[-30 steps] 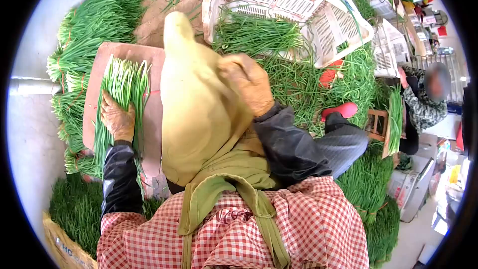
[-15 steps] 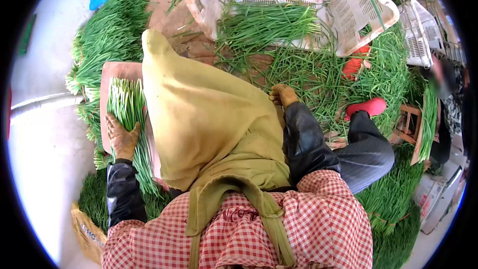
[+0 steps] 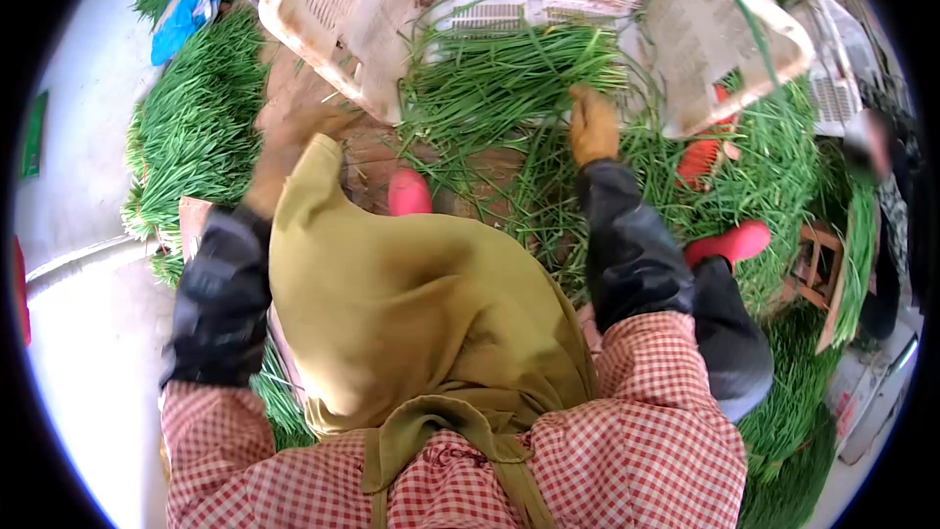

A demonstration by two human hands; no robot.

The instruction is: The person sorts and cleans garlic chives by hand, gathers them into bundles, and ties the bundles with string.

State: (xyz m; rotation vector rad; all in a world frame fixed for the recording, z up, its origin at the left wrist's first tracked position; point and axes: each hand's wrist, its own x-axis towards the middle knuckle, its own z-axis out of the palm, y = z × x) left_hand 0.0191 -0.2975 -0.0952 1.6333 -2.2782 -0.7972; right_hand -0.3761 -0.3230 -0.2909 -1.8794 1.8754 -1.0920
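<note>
Gloved and smeared by motion, my left hand (image 3: 284, 157) is at the raised corner of the olive apron (image 3: 421, 304), left of the crate; its fingers cannot be made out. My right hand (image 3: 593, 127), also gloved, reaches to the front of the white plastic crate (image 3: 392, 103), fingers stretched toward the loose green chives (image 3: 509, 73) in it. Whether the fingertips touch the leaves is unclear, but nothing shows in that hand. The lower part of a chive bundle (image 3: 279, 387) shows beside my left forearm; the rest is hidden by arm and apron.
Stacked chives (image 3: 201, 118) line the left side, with a blue bag (image 3: 186, 20) on top. Loose chives (image 3: 764, 157) cover the floor at right, around a red boot (image 3: 734, 240) and a brown wooden stool (image 3: 815, 260). Another person (image 3: 886, 157) is at the far right.
My left hand has left the chive bundle and moved forward and right to the apron's corner. My right hand has gone forward from beside the apron to the chives at the crate.
</note>
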